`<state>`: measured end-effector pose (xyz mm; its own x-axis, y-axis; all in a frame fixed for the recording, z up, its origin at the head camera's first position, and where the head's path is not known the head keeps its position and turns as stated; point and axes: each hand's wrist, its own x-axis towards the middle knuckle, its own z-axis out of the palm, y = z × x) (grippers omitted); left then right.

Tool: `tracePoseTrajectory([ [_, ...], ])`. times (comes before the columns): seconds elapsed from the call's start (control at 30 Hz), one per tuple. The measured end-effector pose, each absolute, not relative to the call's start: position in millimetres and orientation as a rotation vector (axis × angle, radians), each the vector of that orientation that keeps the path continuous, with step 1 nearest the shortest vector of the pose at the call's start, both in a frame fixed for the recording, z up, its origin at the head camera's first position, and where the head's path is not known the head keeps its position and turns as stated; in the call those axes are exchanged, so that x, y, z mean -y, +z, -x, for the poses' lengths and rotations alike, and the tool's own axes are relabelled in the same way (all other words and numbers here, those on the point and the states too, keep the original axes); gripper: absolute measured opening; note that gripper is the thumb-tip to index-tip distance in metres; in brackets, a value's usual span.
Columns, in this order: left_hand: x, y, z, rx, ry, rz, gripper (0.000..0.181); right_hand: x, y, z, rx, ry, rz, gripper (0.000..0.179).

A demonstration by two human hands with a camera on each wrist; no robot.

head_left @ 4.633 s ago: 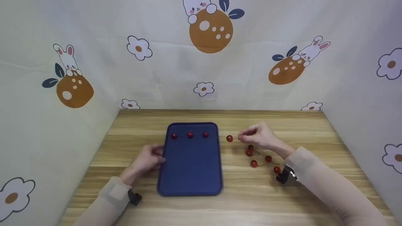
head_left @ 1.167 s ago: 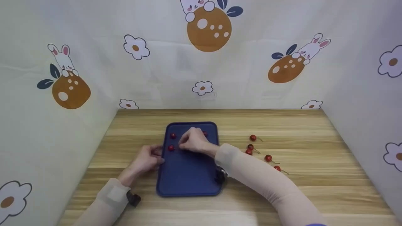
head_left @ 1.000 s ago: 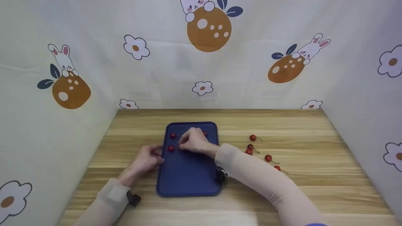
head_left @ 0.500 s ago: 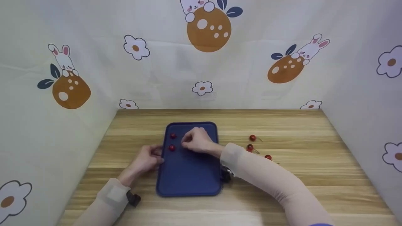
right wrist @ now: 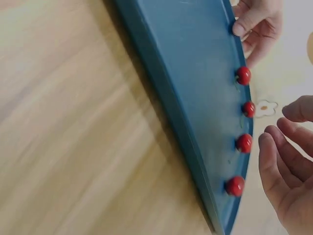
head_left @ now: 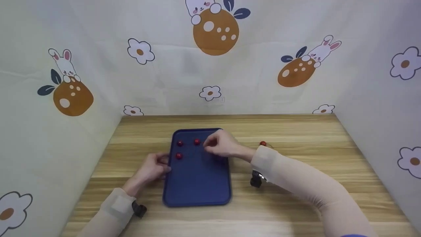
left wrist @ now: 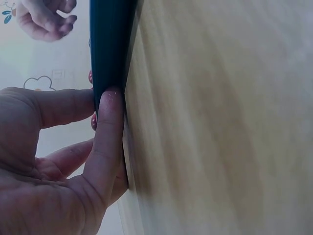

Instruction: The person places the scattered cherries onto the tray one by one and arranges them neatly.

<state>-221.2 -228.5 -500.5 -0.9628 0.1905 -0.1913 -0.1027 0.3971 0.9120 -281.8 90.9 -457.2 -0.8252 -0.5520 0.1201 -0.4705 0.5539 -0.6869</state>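
A dark blue tray (head_left: pixel 197 184) lies on the wooden table. In the head view a red cherry (head_left: pixel 179 155) sits below two others, the corner cherry (head_left: pixel 180 143) and the one beside it (head_left: pixel 196 141). The right wrist view shows another cherry (right wrist: pixel 235 186) along the tray, behind my right hand in the head view. My left hand (head_left: pixel 153 167) pinches the tray's left edge, thumb on the rim. My right hand (head_left: pixel 222 144) hovers over the tray's upper right, its thumb and fingers apart with nothing between them.
To the right on the table, one loose cherry (head_left: pixel 262 143) with a stem shows above my right sleeve (head_left: pixel 296 171), which covers the area below it. A patterned cloth (head_left: pixel 164 75) encloses the table's back and sides.
My right hand carried a cherry from the table to the tray's left side, let go of it, then drew back to the right. My left hand stays at the tray edge.
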Motion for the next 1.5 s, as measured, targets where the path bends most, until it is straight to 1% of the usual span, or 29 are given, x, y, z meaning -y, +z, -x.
tracePoseTrajectory([
  [0.27, 228.7, -498.8, 221.0, -2.405, 1.577, -0.079, 0.073, -129.3, -440.3, 274.5, -2.663, -1.100, 0.923, 0.022],
  [0.57, 228.7, -501.1, 220.2, -2.408, 1.576, -0.137, 0.071, -174.0, -433.6, 260.1, -2.647, -1.123, 0.919, 0.020],
  [0.8, 228.5, -501.2, 221.2, -2.369, 1.602, -0.092, 0.075, -211.0, -431.0, 250.4, -2.696, -1.104, 0.924, 0.018],
  [1.2, 228.7, -501.6, 221.7, -2.381, 1.598, -0.092, 0.073, -270.3, -446.2, 238.0, -2.741, -1.057, 0.809, 0.021],
  [1.5, 228.3, -500.4, 221.2, -2.362, 1.612, -0.073, 0.073, -306.3, -466.1, 224.6, -2.749, -1.067, 0.755, 0.016],
])
